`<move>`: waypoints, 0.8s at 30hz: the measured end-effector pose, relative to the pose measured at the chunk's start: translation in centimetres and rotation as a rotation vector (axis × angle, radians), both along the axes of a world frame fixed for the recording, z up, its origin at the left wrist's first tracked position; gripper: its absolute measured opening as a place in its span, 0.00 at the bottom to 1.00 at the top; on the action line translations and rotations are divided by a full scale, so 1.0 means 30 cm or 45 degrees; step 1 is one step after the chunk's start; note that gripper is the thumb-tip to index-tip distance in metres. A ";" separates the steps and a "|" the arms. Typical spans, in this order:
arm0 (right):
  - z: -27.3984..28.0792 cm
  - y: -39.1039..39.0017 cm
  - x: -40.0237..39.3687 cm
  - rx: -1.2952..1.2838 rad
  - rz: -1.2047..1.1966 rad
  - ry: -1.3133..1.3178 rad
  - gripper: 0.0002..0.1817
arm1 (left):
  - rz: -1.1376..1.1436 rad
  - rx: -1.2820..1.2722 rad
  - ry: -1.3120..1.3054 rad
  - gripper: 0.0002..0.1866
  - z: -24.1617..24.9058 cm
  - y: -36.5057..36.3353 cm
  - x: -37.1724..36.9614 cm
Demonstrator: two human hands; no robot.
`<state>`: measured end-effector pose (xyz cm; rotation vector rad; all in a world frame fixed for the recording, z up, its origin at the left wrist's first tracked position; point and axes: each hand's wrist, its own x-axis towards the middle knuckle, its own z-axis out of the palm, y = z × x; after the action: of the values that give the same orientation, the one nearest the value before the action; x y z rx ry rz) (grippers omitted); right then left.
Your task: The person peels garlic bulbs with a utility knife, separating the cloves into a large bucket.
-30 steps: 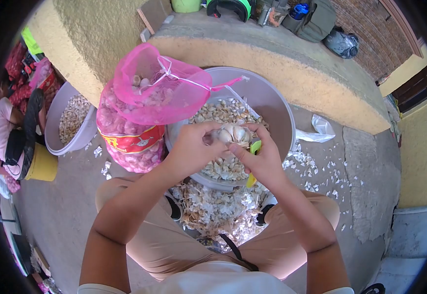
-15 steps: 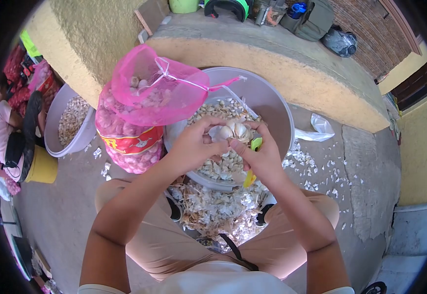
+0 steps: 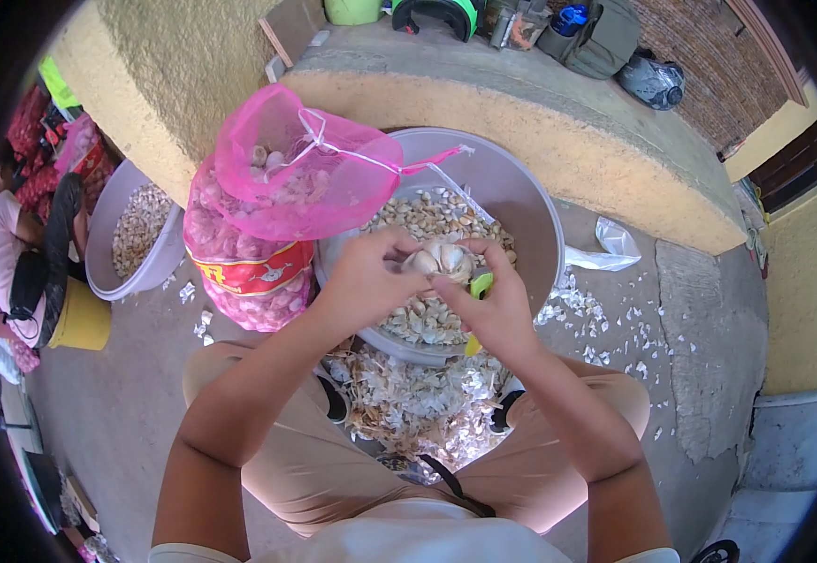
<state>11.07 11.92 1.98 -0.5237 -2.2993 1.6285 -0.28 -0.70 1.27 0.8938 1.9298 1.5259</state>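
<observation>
Both hands hold a white garlic bulb (image 3: 440, 259) over a grey basin (image 3: 521, 202) filled with loose garlic cloves (image 3: 427, 220). My left hand (image 3: 366, 281) grips the bulb's left side with thumb and fingers. My right hand (image 3: 493, 305) grips its right side and also holds a small yellow-green tool (image 3: 478, 293), whose lower end sticks out under the palm. A pink mesh sack (image 3: 277, 202) full of garlic bulbs leans on the basin's left rim, its open top folded over.
A heap of garlic skins (image 3: 418, 399) lies on the floor between my knees, with scraps scattered to the right. A second basin of cloves (image 3: 136, 230) and a seated person (image 3: 14, 244) are at left. A low plastered wall (image 3: 540, 122) with bags rises behind.
The bulb and both hands have shifted slightly down and left over the basin; my fingers have worked around the bulb. The sack and basin have not moved.
</observation>
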 end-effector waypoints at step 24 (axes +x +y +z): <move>0.018 -0.002 0.003 0.193 -0.033 0.063 0.27 | 0.095 0.110 0.254 0.10 0.042 -0.012 0.031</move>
<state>11.17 11.86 2.51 -0.4711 -2.3453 1.4250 0.64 -1.05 2.54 1.0576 2.0704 1.6270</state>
